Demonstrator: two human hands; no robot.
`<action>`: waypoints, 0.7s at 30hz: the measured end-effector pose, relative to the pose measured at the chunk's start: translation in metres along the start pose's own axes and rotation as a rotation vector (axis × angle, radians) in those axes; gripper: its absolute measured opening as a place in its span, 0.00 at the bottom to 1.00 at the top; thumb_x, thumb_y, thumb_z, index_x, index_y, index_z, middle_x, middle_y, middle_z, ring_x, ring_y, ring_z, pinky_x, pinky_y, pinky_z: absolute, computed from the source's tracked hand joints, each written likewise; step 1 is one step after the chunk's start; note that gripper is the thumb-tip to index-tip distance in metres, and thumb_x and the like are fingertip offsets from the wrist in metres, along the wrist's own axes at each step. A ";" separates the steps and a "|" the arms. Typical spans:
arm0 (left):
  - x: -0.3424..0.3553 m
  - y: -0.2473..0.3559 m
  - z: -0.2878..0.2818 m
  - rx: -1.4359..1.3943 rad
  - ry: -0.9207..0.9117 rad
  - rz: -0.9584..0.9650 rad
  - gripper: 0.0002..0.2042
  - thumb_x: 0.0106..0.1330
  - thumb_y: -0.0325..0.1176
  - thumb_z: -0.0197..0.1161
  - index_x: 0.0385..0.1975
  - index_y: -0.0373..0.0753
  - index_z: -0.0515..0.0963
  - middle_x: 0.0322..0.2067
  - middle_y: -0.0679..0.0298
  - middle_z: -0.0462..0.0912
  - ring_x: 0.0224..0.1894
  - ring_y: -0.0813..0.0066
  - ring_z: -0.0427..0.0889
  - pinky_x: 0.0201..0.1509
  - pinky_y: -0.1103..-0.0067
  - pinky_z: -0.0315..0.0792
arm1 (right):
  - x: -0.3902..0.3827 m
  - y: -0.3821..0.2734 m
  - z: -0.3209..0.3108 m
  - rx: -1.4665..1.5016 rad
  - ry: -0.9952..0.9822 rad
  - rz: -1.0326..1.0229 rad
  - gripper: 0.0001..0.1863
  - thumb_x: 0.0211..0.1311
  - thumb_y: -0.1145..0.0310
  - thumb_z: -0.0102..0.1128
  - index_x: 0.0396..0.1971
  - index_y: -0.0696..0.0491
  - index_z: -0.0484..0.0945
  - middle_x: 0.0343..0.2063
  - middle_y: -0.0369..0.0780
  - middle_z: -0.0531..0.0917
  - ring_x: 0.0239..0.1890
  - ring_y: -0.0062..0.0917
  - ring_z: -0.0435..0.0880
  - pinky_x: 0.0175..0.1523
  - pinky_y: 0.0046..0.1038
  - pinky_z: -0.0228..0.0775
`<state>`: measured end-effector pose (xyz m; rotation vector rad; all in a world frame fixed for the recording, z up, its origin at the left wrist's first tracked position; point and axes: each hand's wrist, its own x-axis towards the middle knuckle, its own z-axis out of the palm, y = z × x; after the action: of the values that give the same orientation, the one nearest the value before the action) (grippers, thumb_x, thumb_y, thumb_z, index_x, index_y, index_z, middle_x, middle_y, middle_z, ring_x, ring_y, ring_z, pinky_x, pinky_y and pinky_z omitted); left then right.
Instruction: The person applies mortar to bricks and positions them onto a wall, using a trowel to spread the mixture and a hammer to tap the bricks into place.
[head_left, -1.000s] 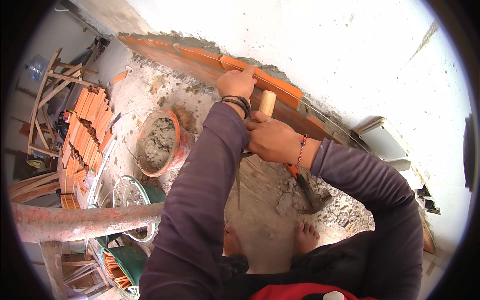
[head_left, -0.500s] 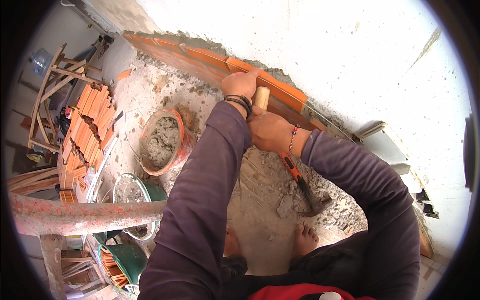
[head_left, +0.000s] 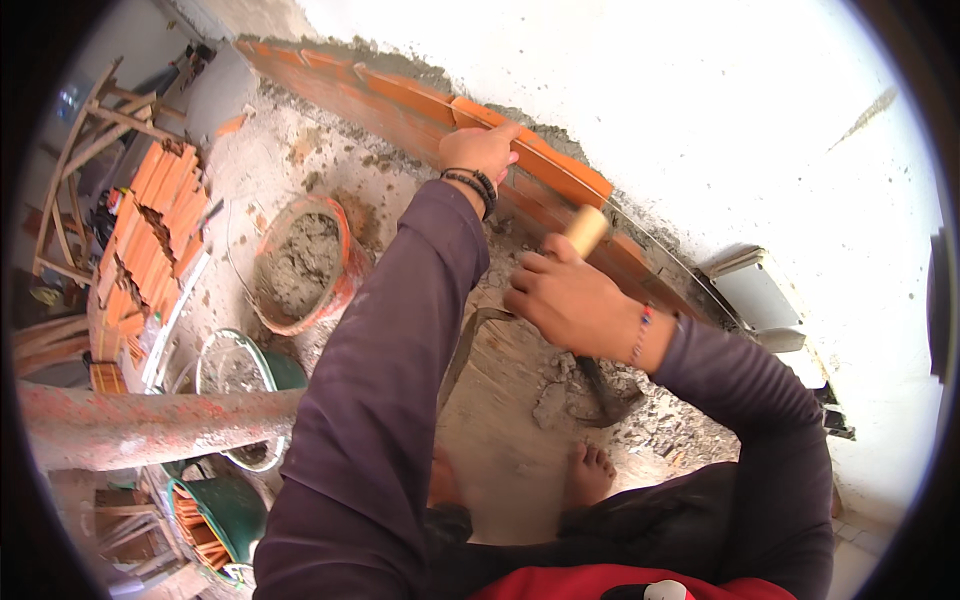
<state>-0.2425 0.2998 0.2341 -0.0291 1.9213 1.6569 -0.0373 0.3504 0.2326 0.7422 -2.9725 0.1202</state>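
Observation:
My left hand point(head_left: 478, 155) rests against an upper orange brick point(head_left: 560, 172) in the low course along the white wall. Its index finger is stretched out over the brick and the thumb lies just below; the other fingers are mostly hidden. A thin string line point(head_left: 650, 233) runs along the brick's edge. Closed round a wooden-handled trowel point(head_left: 587, 229), my right hand point(head_left: 575, 300) is apart from the brick, with the handle's butt pointing up toward the wall. A thin dark blade edge shows below that hand. A hammer point(head_left: 597, 392) lies on the rubble, its handle hidden behind my right hand.
A reddish bucket of mortar point(head_left: 300, 265) stands left of my arms, near green buckets point(head_left: 222, 515). Stacked orange bricks point(head_left: 150, 240) and a wooden trestle point(head_left: 75, 180) are farther left. A mortar-stained bar point(head_left: 160, 425) crosses the lower left. A white box point(head_left: 755, 295) stands by the wall.
My right hand has moved down and right, away from the brick, and the wooden handle has tilted rightward. My left hand stays at the brick. The hammer's orange handle is now covered.

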 end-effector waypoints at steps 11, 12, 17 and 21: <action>-0.002 -0.003 0.002 0.117 -0.021 0.161 0.19 0.65 0.36 0.65 0.50 0.30 0.74 0.42 0.55 0.82 0.41 0.75 0.85 0.41 0.81 0.81 | -0.135 -0.024 0.016 0.927 -0.355 0.749 0.06 0.63 0.73 0.58 0.35 0.59 0.74 0.26 0.43 0.78 0.31 0.28 0.79 0.36 0.33 0.67; 0.000 -0.004 0.003 0.101 -0.023 0.175 0.19 0.66 0.36 0.65 0.51 0.30 0.74 0.42 0.55 0.82 0.41 0.74 0.85 0.40 0.81 0.81 | -0.148 -0.026 0.019 1.035 -0.334 0.846 0.06 0.64 0.72 0.58 0.36 0.59 0.74 0.25 0.43 0.77 0.29 0.25 0.78 0.34 0.31 0.67; 0.018 -0.022 0.007 0.065 0.072 0.248 0.22 0.61 0.39 0.67 0.51 0.32 0.74 0.46 0.51 0.81 0.42 0.67 0.83 0.47 0.73 0.77 | -0.161 -0.038 -0.005 1.454 -0.070 0.870 0.06 0.72 0.69 0.54 0.43 0.54 0.72 0.33 0.31 0.75 0.36 0.14 0.71 0.42 0.20 0.67; -0.034 0.014 -0.002 0.230 0.097 0.162 0.35 0.60 0.48 0.65 0.60 0.27 0.66 0.58 0.41 0.73 0.57 0.49 0.77 0.61 0.64 0.72 | -0.178 -0.044 -0.004 1.325 0.009 0.875 0.08 0.72 0.67 0.54 0.40 0.55 0.72 0.28 0.31 0.74 0.32 0.14 0.74 0.40 0.20 0.69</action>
<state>-0.2210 0.2886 0.2621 0.1429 2.2287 1.5497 0.1400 0.3949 0.2227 -0.6483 -2.5736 2.1254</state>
